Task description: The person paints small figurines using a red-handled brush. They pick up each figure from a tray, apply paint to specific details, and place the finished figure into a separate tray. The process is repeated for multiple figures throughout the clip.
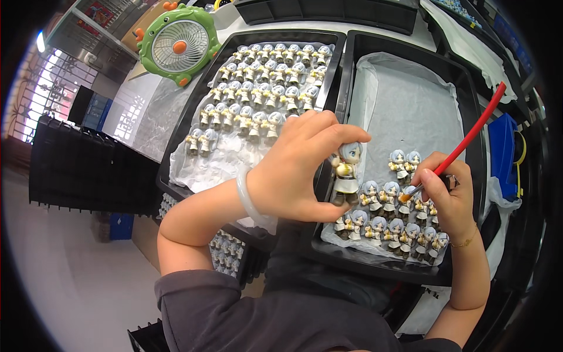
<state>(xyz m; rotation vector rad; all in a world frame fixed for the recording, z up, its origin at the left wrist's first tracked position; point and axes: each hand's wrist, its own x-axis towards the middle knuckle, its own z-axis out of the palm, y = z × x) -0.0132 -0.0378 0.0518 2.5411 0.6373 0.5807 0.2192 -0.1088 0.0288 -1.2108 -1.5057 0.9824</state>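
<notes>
Between thumb and fingers, my left hand (299, 158) grips a small figurine (347, 176) with pale hair and a white outfit, upright by its head and feet. My right hand (444, 185) pinches a paintbrush (472, 135) with a red handle, its orange-brown tip pointing left and down, apart from the held figurine. Both hands are over the right black tray (469, 76), which is lined with white paper (404, 88). Rows of matching figurines (390, 196) lie in its near part, some hidden behind my right hand.
A left black tray (234, 38) holds several rows of the same figurines (246, 94) on crumpled paper. Beyond it stands a green fan (180, 47) shaped like an animal. Another black tray (328, 13) sits at the back. Black crates (82, 167) are at left, a blue bin (501, 152) at right.
</notes>
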